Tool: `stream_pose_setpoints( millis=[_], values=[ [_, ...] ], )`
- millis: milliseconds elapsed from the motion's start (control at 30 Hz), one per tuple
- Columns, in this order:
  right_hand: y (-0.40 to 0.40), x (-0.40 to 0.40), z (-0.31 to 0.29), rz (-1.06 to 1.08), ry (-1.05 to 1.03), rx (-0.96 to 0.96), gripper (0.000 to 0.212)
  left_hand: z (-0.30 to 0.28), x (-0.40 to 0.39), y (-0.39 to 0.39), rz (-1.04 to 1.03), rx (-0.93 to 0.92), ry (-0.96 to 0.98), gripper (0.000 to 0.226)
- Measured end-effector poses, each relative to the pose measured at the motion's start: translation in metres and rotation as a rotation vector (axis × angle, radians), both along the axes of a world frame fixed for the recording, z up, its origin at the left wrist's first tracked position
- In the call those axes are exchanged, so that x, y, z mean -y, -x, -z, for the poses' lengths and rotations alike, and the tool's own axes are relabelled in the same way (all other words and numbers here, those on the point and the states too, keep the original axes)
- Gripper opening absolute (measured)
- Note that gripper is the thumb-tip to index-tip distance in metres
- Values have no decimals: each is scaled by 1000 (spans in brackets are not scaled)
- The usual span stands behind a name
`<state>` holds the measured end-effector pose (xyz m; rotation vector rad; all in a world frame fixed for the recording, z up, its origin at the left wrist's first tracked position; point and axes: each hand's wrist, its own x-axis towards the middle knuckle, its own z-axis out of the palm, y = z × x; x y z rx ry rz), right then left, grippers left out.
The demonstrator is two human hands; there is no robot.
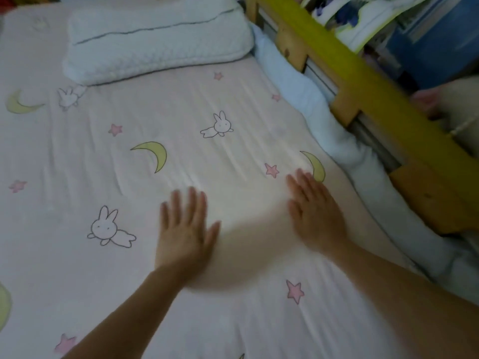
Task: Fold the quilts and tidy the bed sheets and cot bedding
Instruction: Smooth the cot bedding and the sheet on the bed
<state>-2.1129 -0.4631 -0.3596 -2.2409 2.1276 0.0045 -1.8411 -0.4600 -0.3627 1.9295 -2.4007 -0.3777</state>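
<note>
A pale pink bed sheet printed with rabbits, moons and stars covers the mattress, with shallow wrinkles running across its middle. My left hand lies flat on the sheet, fingers straight and spread. My right hand presses flat on the sheet near a yellow moon, close to the right side of the mattress. Both hands are blurred. A white textured pillow lies at the head of the bed.
A wooden rail with a yellow top runs along the bed's right side. White bedding is bunched in the gap between mattress and rail. Books and a blue box sit beyond the rail.
</note>
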Motion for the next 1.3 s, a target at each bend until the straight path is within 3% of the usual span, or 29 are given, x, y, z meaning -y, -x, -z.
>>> stream_pose_setpoints(
  millis=[67, 100, 200, 333, 533, 600, 667, 733, 767, 800, 867, 900, 967, 1000, 1033, 1100, 1167, 1200, 1267, 1300],
  values=[
    [6, 7, -8, 205, 10, 1, 66, -10, -4, 13, 431, -144, -27, 59],
    [-17, 12, -15, 213, 47, 72, 63, -19, 1, 8, 398, -187, -4, 56],
    [-115, 29, -22, -79, 117, 246, 55, -39, 38, -43, -180, -181, 89, 60],
    [-218, 62, -24, -244, 32, 289, 58, -48, 77, -130, -326, 21, 87, 64],
    [-313, 114, -4, -651, -72, 125, 62, -25, 120, -229, -554, 136, -34, 69],
    [-311, 156, 5, -458, 32, 105, 58, -7, 148, -250, -477, 171, -51, 71],
    [-294, 196, 9, -13, 79, 22, 57, 3, 177, -258, -210, 209, -49, 70],
    [-301, 219, 4, 442, 37, 76, 59, 1, 205, -265, 109, 160, -10, 70],
    [-321, 228, 3, 529, 77, 114, 61, -2, 223, -273, 225, 133, 26, 69],
    [-346, 238, 3, 444, 120, 142, 62, -6, 244, -285, 275, 105, 66, 68],
    [-376, 236, 3, 128, 122, 102, 63, -10, 266, -314, 220, 112, 91, 66],
    [-380, 240, 4, 110, 103, 46, 64, -6, 272, -333, 124, 116, 83, 66],
    [-382, 257, 8, 452, 91, 104, 70, 4, 279, -362, -149, 57, -11, 68],
    [-397, 261, 8, 508, 66, 113, 73, 6, 283, -367, -283, -24, -65, 69],
    [-420, 261, 8, 344, 92, 133, 73, 6, 288, -369, -373, -108, -99, 70],
    [-479, 246, 14, -304, 44, 206, 64, 4, 297, -372, -421, -245, -130, 68],
    [-476, 255, 15, -516, 68, 154, 60, 2, 304, -383, -382, -390, -171, 60],
    [-463, 267, 11, -330, 90, 140, 60, 1, 307, -393, -349, -444, -195, 57],
    [-441, 279, 4, 298, 57, 116, 68, 1, 311, -415, -270, -487, -252, 54],
    [-448, 275, 4, 367, 29, 104, 72, -1, 315, -426, -236, -498, -276, 54]
  ],
)
